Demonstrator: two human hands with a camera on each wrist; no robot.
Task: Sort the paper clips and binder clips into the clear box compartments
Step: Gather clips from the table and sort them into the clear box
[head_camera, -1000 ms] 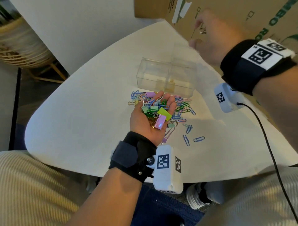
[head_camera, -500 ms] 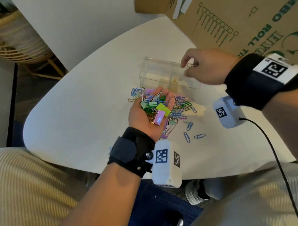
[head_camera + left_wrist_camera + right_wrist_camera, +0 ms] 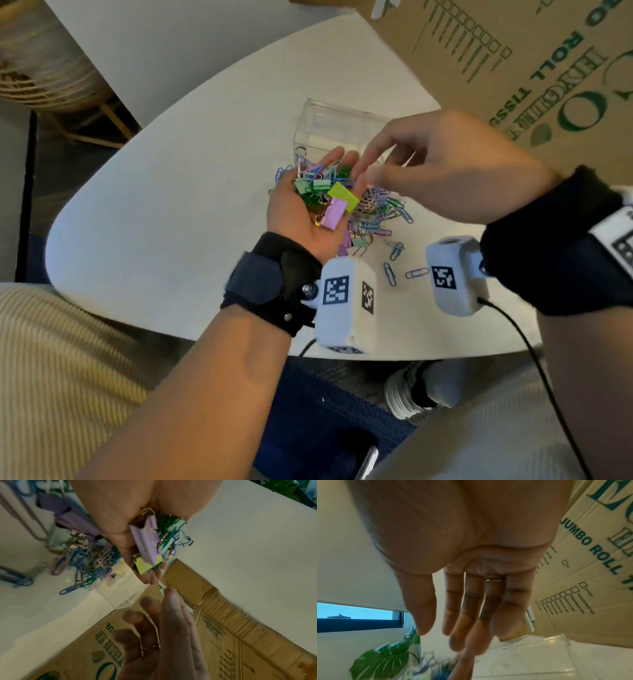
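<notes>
My left hand [image 3: 296,221] lies palm up above the table and carries a heap of coloured paper clips and binder clips. A lilac binder clip [image 3: 334,214] [image 3: 145,538] and a yellow-green binder clip [image 3: 342,195] [image 3: 145,566] lie on top. My right hand [image 3: 411,161] hovers just past the left fingertips, fingers straight and loose, holding nothing. Its ring finger wears a ring [image 3: 495,580]. The clear box [image 3: 329,126] [image 3: 539,649] stands behind both hands, partly hidden by the right one. More clips lie in a pile [image 3: 376,209] on the table under the hands.
A few loose paper clips [image 3: 390,274] lie near the table's front edge. A large cardboard carton [image 3: 513,68] stands close behind the box on the right. A wicker basket [image 3: 41,68] sits off the table at far left. The white table [image 3: 171,205] curves away left.
The right hand, raised near the carton a second ago, came down over the box pinching something small. It now sits nearer the left hand, open and empty. The left hand has barely moved.
</notes>
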